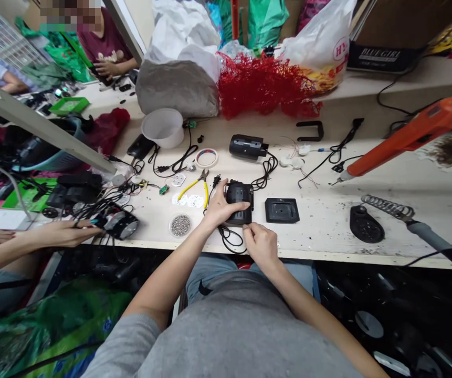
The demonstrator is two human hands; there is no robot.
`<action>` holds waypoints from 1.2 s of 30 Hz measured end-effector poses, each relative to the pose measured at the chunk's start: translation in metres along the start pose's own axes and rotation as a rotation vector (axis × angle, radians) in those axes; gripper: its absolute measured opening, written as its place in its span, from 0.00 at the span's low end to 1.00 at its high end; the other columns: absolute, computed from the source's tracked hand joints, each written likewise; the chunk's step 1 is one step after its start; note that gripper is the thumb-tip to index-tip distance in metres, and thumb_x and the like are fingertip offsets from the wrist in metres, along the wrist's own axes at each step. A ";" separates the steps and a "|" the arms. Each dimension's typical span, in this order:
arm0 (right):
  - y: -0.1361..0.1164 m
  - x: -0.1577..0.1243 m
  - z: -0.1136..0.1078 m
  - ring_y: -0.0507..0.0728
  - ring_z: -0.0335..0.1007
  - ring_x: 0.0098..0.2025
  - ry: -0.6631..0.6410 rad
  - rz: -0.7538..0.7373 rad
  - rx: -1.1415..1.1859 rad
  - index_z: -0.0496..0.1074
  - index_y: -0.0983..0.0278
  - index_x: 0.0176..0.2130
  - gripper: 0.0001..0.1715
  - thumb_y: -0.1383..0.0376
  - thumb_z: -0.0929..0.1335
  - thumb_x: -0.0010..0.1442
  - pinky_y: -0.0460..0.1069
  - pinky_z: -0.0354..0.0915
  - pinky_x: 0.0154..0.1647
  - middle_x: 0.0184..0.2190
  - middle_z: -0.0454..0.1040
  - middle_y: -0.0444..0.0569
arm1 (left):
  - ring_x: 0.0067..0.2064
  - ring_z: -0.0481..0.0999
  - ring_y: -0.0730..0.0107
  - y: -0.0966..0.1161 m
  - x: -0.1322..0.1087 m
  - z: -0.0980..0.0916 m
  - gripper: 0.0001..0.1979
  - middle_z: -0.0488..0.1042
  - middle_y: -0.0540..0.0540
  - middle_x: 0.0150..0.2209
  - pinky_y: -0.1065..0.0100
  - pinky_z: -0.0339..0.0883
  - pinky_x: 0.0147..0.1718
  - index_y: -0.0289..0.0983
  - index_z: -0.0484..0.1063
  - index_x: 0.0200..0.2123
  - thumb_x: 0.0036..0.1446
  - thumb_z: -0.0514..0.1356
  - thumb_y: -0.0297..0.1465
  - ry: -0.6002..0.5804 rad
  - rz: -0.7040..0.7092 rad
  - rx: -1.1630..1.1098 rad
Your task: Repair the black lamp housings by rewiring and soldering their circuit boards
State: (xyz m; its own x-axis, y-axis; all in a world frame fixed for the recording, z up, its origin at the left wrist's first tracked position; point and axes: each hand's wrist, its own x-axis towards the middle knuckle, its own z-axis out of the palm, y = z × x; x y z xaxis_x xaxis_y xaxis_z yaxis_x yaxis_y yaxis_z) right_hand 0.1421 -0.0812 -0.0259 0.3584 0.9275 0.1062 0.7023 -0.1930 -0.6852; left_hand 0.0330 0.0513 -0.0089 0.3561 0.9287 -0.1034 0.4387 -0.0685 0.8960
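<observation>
My left hand (pixel 221 209) grips a black plastic device housing (pixel 238 198) on the table, thumb laid across its top and fingers along its far left side. Close to the housing's near right corner is my right hand (pixel 262 242), its fingers curled together; what they pinch, if anything, is hidden. A black cord (pixel 231 240) loops out below the housing. Just right of it lies a black rectangular tray-like part (pixel 282 210). Yellow-handled cutters (pixel 194 186) and a round dish of small screws (pixel 180 224) are to the left.
An orange electric screwdriver (pixel 410 137) hangs at the right, above a soldering iron (pixel 434 239) and its coil holder. A black cylindrical device (pixel 248 146), a tape roll (pixel 207 158) and a white tub (pixel 163 128) stand farther back. At left, a co-worker's hand (pixel 68 232) holds wired parts.
</observation>
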 end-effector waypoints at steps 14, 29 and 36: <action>-0.025 0.008 -0.018 0.63 0.80 0.44 -0.111 0.221 0.737 0.69 0.63 0.54 0.37 0.47 0.73 0.51 0.56 0.76 0.45 0.46 0.81 0.55 | 0.59 0.73 0.52 0.005 -0.037 -0.006 0.54 0.71 0.38 0.59 0.55 0.70 0.57 0.42 0.46 0.70 0.45 0.69 0.47 0.022 0.036 -0.500; -0.021 0.007 -0.012 0.64 0.78 0.48 0.066 -0.180 0.404 0.67 0.66 0.59 0.36 0.50 0.71 0.59 0.56 0.74 0.49 0.47 0.78 0.58 | 0.43 0.79 0.58 0.011 -0.056 -0.005 0.34 0.79 0.45 0.41 0.62 0.73 0.44 0.38 0.75 0.45 0.30 0.77 0.36 0.071 -0.059 -0.897; -0.017 0.023 -0.055 0.60 0.73 0.47 0.113 -0.442 0.440 0.68 0.61 0.54 0.29 0.59 0.75 0.56 0.55 0.74 0.43 0.46 0.72 0.53 | 0.57 0.74 0.45 0.012 -0.071 -0.019 0.48 0.75 0.37 0.54 0.53 0.70 0.56 0.37 0.69 0.56 0.28 0.79 0.38 0.044 0.200 -0.490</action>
State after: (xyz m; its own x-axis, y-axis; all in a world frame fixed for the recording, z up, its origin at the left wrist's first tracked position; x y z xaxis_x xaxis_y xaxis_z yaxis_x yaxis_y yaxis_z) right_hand 0.1726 -0.0745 0.0279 0.1719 0.8453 0.5059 0.4891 0.3726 -0.7887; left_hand -0.0029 -0.0089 0.0170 0.3539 0.9300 0.0992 -0.0748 -0.0776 0.9942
